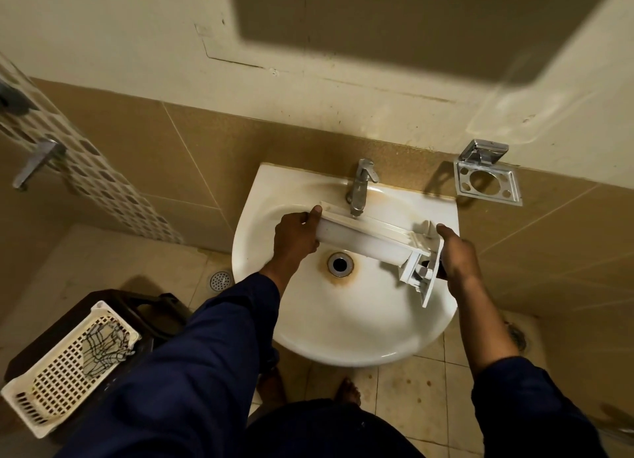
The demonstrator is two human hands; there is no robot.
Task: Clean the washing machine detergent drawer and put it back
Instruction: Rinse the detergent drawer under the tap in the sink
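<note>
While the basket (58,382) at left held a crumpled cloth (103,344), the left hand (296,233) gripped one end of the drawer (370,240) over the sink (343,320), below the tap (360,186), no water visible; the right hand (456,252) gripped its front panel; cleaning seemed barely begun, refitting yet to come.

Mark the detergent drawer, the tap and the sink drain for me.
detergent drawer (363,241): head view, its long white side wall.
tap (360,186): head view, its chrome body.
sink drain (340,264): head view, its dark opening.
</note>
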